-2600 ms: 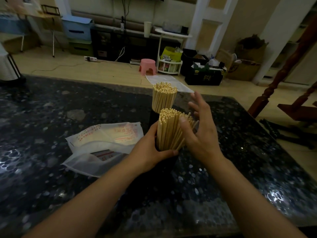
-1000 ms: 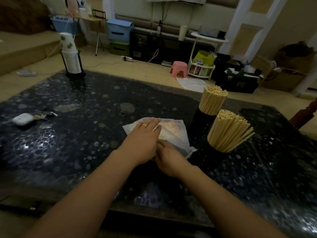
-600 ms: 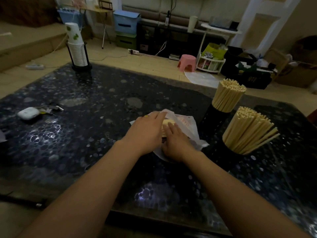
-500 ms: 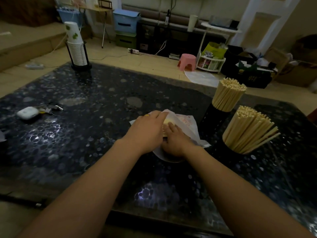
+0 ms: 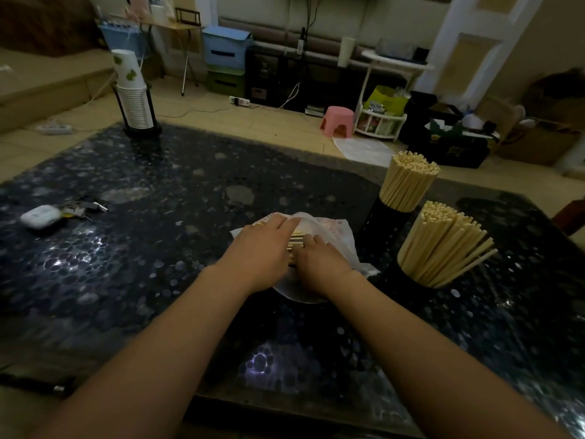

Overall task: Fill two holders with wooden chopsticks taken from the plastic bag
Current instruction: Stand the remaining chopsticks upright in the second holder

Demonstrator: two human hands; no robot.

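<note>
No legible text anywhere in view.
Plastic bag (image 5: 338,231) carries red/pink print, too blurred to read, maybe a logo or lettering. Black crate (image 5: 456,150) on the floor in the bkgd has a faint yellowish mark on its front, also unreadable. Paper cups (image 5: 126,66) at the table's far left corner show green leaf motifs only, no words or nos.

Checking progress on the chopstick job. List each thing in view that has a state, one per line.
far holder: upright, packed with chopsticks
near holder: full, chopsticks fanned rightward
plastic bag: flat on table, chopsticks showing inside
left hand: resting on bag
right hand: on bag, grip unclear
paper cups: stacked in stand
</note>
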